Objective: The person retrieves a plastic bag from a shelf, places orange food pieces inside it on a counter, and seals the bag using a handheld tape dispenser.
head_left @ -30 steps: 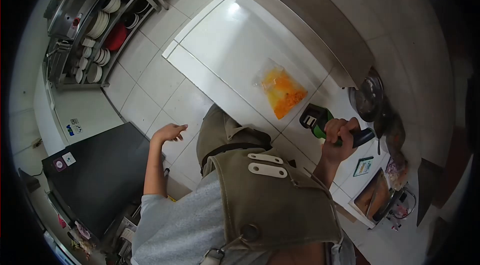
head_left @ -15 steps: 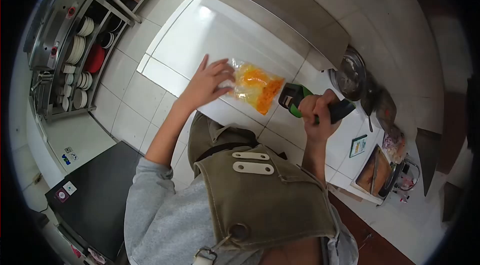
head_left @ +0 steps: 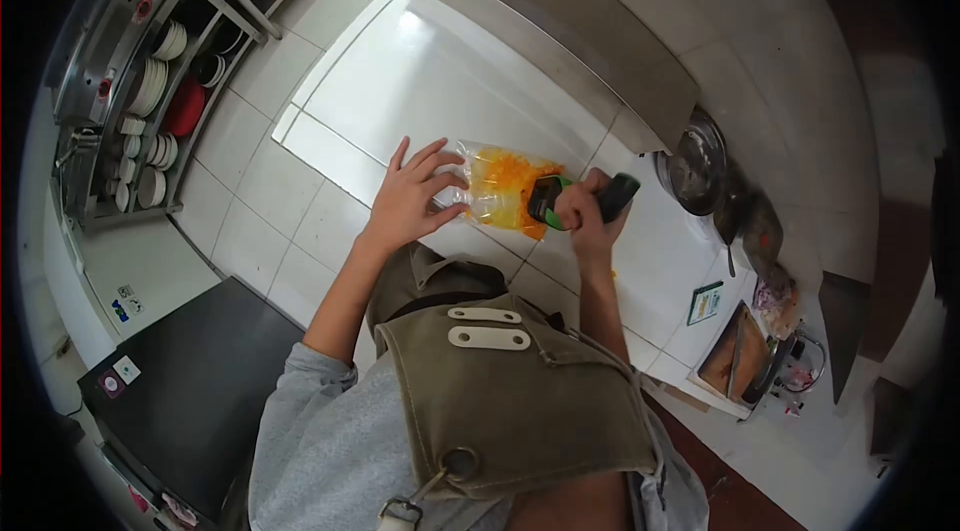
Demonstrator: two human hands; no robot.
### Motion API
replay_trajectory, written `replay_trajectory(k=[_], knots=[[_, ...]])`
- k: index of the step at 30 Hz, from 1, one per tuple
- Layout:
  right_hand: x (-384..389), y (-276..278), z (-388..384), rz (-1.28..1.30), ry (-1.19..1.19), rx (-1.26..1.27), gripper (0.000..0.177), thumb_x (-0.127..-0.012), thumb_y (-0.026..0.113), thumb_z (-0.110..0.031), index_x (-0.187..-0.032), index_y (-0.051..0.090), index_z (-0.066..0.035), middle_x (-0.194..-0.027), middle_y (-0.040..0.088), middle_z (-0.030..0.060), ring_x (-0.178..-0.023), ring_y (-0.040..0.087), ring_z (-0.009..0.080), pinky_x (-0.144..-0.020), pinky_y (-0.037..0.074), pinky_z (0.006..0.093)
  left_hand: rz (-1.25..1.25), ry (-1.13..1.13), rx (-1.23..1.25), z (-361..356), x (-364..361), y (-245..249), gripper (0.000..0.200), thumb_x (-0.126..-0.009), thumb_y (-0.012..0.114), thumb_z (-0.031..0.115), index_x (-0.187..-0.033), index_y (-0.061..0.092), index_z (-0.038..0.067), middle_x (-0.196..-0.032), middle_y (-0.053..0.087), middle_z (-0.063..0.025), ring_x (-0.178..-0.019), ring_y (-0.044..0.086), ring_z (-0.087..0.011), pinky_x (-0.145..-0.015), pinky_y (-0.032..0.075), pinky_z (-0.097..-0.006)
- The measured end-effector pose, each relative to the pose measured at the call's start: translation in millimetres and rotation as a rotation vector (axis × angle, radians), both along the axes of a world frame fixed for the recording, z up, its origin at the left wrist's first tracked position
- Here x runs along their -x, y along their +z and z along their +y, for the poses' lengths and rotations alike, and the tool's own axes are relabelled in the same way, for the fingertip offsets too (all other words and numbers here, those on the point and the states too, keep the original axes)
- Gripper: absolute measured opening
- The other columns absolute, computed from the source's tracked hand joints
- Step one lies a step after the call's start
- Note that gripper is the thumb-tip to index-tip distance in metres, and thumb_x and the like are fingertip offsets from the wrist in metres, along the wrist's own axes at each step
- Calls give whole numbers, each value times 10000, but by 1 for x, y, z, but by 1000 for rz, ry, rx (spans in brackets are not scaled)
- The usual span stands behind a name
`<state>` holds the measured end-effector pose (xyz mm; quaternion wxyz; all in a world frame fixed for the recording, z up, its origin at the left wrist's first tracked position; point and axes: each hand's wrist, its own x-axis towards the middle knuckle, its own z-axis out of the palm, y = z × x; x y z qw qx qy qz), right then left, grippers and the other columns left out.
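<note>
A clear plastic bag (head_left: 495, 186) with orange and yellow contents lies flat on the white tiled counter (head_left: 400, 81). My left hand (head_left: 418, 196) is spread at the bag's left end, its fingertips on or just over the plastic. In my right hand (head_left: 590, 209) is a black and green tool (head_left: 620, 193), gripped by its dark handle. The tool's head is over the right end of the bag and hides part of it; whether it presses on the bag I cannot tell.
Round metal pans (head_left: 695, 166) stand against the wall at the right. Nearer are a green and white packet (head_left: 705, 302) and a tray (head_left: 738, 356) with a knife across it. Bagged items lie beside them. Plates (head_left: 150, 89) fill a rack at far left.
My right hand has moved left with the tool, from beside the bag to over its right end. The bag's contents look more spread out. My left hand has shifted slightly down.
</note>
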<state>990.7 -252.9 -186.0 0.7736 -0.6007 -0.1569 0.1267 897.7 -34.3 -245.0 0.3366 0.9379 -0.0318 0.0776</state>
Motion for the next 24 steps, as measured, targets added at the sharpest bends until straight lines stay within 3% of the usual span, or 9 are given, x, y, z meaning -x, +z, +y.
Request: replay_trajectory(k=[4, 6, 10, 13, 16, 18, 21, 22, 24], knots=[[11, 50, -13, -5, 7, -192, 234, -804, 556, -34, -633, 405, -83, -489, 387, -9, -419, 359, 60, -391, 260, 223, 7, 6, -5, -2, 1, -2, 226, -699, 730, 292, -874, 644, 178, -1167, 550, 19, -1273, 403, -229, -1085, 195, -546], [13, -14, -14, -228, -26, 40, 205, -809, 562, -38, -648, 439, -72, -505, 402, -17, -441, 394, 62, -405, 299, 224, -5, 7, -20, -1, 0, -1, 224, -693, 735, 286, -870, 646, 182, -1166, 550, 24, -1268, 409, -229, -1082, 198, -546], [10, 11, 6, 44, -46, 176, 220, -818, 532, 11, -640, 418, -52, -516, 413, -27, -456, 416, 61, -436, 335, 216, -4, -5, -7, -4, 3, -1, 222, -689, 739, 281, -865, 646, 182, -1164, 553, 26, -1265, 412, -230, -1081, 192, -551], [15, 37, -7, 2, 14, -78, 263, -827, 530, 2, -644, 352, -63, -511, 406, -12, -432, 358, 62, -428, 329, 215, -26, 10, -2, -1, 0, 0, 223, -680, 743, 277, -859, 649, 181, -1155, 559, 26, -1267, 410, -227, -1084, 182, -552], [33, -6, 12, -278, -154, 198, 267, -832, 525, -17, -642, 348, -80, -485, 393, -11, -408, 344, 64, -411, 308, 213, -12, 11, -9, -1, 0, 1, 228, -675, 744, 283, -858, 651, 183, -1154, 559, 26, -1264, 412, -227, -1086, 180, -551], [27, 3, -6, -116, -67, 246, 254, -815, 544, 1, -657, 365, -85, -504, 404, -11, -424, 372, 68, -424, 319, 213, 11, 9, 3, -5, 4, 1, 227, -673, 743, 284, -855, 652, 183, -1156, 557, 26, -1267, 407, -225, -1088, 177, -548], [12, 22, -18, 4, 19, -196, 203, -779, 603, 21, -684, 446, -66, -573, 442, -20, -503, 430, 64, -461, 336, 207, 9, 14, 1, -1, 0, 2, 220, -675, 738, 281, -854, 654, 184, -1160, 553, 31, -1272, 398, -222, -1091, 184, -538], [16, 17, -12, 18, 23, -184, 203, -779, 603, 21, -684, 446, -66, -573, 442, -20, -503, 430, 64, -461, 336, 207, 22, 19, 13, -3, 2, 0, 220, -675, 738, 281, -854, 654, 184, -1160, 553, 31, -1272, 398, -222, -1091, 184, -538], [23, -1, 8, -216, -135, 225, 214, -804, 587, -21, -665, 436, -79, -536, 429, -15, -459, 404, 60, -430, 312, 210, -1, 20, 16, -2, 0, -1, 217, -679, 736, 283, -854, 654, 184, -1160, 552, 31, -1270, 400, -224, -1090, 185, -540]])
